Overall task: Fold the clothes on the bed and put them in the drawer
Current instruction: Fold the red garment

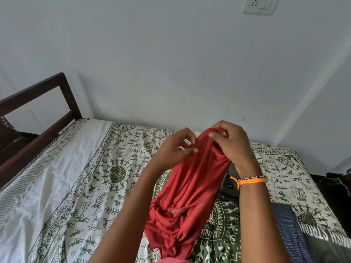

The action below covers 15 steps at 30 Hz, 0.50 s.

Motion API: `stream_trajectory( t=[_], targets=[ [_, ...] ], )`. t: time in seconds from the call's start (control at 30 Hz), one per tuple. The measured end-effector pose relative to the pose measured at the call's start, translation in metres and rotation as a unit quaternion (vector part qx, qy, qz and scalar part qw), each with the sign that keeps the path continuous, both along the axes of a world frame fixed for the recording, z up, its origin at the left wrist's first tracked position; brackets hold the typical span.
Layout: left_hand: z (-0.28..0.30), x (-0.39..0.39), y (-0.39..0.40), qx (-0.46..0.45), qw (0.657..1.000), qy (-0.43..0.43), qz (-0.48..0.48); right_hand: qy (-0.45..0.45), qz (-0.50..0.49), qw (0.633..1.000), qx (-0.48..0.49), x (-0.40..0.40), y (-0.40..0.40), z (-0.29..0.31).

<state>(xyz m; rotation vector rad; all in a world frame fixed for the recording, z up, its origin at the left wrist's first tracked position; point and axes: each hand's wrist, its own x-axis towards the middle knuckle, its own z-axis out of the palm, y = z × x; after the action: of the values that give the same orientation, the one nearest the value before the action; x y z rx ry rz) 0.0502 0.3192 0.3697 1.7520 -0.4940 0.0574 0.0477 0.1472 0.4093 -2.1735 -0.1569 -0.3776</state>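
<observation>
A red garment (190, 186) hangs bunched above the bed (66, 177), its lower end crumpled on the patterned sheet. My right hand (233, 147), with an orange thread at the wrist, grips the garment's top edge. My left hand (178, 147) pinches the same edge just to the left of it. Under the red cloth lies a dark green shirt (230, 186) with a black neck label. A blue striped garment (292, 230) and a grey one with white lettering (326, 242) lie at the lower right. No drawer is in view.
The bed has a dark wooden headboard frame (47, 103) on the left and stands against a pale wall. A wall socket (260, 5) sits high on the right. The left half of the sheet bears no clothes.
</observation>
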Motion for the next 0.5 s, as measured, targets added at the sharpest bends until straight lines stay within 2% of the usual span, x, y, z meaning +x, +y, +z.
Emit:
stream_trajectory(
  t=[0.1,0.23,0.37,0.5],
  targets=[
    [-0.019,0.004,-0.003,0.036,0.999,-0.012,0.028,-0.062,-0.063,0.996,0.025,0.001,0.003,0.004],
    [-0.054,0.005,-0.003,0.040,0.998,0.017,0.053,-0.119,-0.118,0.984,0.061,0.001,0.000,0.009],
    [-0.071,0.011,0.000,0.022,0.992,0.073,0.097,-0.127,-0.127,0.982,0.060,0.003,-0.011,0.007],
    [-0.069,0.014,0.001,-0.036,0.982,0.030,0.182,-0.120,-0.151,0.976,0.097,0.007,-0.017,-0.001]
  ],
)
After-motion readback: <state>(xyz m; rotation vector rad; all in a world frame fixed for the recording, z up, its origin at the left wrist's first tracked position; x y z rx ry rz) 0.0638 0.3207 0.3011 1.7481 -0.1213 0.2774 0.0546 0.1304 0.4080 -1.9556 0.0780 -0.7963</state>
